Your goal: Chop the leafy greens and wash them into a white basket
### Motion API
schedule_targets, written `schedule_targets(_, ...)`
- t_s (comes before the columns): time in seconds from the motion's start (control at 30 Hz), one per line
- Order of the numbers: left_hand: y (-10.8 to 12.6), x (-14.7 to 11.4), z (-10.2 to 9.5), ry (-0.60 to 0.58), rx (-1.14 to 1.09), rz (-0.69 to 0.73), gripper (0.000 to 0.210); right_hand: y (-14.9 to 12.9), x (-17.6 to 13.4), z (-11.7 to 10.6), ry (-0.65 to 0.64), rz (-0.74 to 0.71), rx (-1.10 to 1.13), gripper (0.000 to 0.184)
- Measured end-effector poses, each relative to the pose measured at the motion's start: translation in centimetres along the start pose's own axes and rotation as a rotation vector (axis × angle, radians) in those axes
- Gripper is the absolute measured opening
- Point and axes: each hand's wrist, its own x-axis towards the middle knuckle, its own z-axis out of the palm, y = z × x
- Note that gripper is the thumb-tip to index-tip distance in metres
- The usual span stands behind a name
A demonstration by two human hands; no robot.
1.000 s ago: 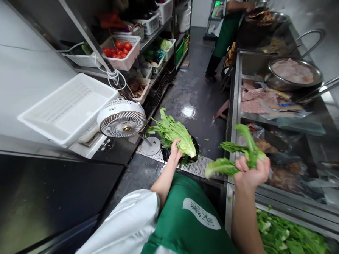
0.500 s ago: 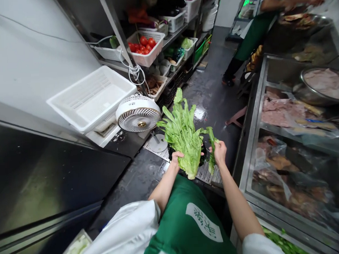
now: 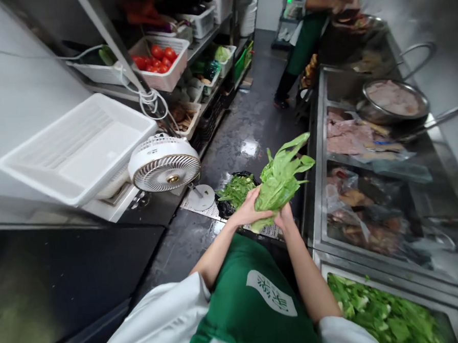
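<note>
Greens: leafy green bunch (image 3: 281, 181) held over the floor in front of the apron (image 3: 239, 294), tilted, tips up and right, stalk end low.
Left hand (image 3: 251, 210): wrapped round the bunch's left side near its base.
Right hand (image 3: 285, 218): against the lower right side, fingers partly tucked behind; cannot tell if it grips.
Bag: black bag (image 3: 224, 208) on the floor, leaf scraps (image 3: 239, 186) inside, just left of the bunch.
Counter edge: steel counter (image 3: 315, 187) runs along the right; leaf tips look near it, depth gap unclear.
Tub rim: tub (image 3: 328, 271) of cut leaves (image 3: 385, 306) by the right forearm.
Fan side: fan (image 3: 165, 167) leans over the left, base (image 3: 201, 197) beside the bag; white tray (image 3: 89, 148) behind it.
Aisle: wet floor (image 3: 227, 136) runs ahead between shelving (image 3: 207, 42) and counter; a co-worker (image 3: 303, 50) stands at its far right.
</note>
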Motion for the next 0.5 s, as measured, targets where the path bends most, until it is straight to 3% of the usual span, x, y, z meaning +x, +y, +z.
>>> schedule_targets(0.07, 0.4, 0.4, -0.3, -0.012, -0.154, -0.067, 0.087, -1.6, -0.6, -0.6, 0.045, 0.003, -0.007, 0.063)
schedule_targets(0.17, 0.0, 1.7, -0.4, 0.067, -0.335, -0.166, 0.058, -3.5, -2.3, -1.4, 0.132, -0.002, -0.107, 0.074)
schedule_targets(0.23, -0.7, 2.6, 0.2, 0.031, -0.416, -0.24, 0.045, -4.0, -3.6, -1.6, 0.177, 0.003, -0.158, 0.079)
schedule_targets(0.37, -3.2, 3.4, 2.5, -0.198, -0.591, -0.42, 0.059, -3.2, -5.7, -2.2, 0.222, 0.016, -0.197, 0.077)
schedule_targets(0.43, -4.5, 3.3, 3.7, -0.23, -0.643, -0.504, 0.069, -2.3, -6.7, -2.9, 0.24, 0.039, -0.173, 0.071)
schedule_targets(0.5, -5.6, 3.3, 4.9, -0.244, -0.669, -0.617, 0.061, -1.2, -8.1, -3.7, 0.264, 0.085, -0.111, 0.063)
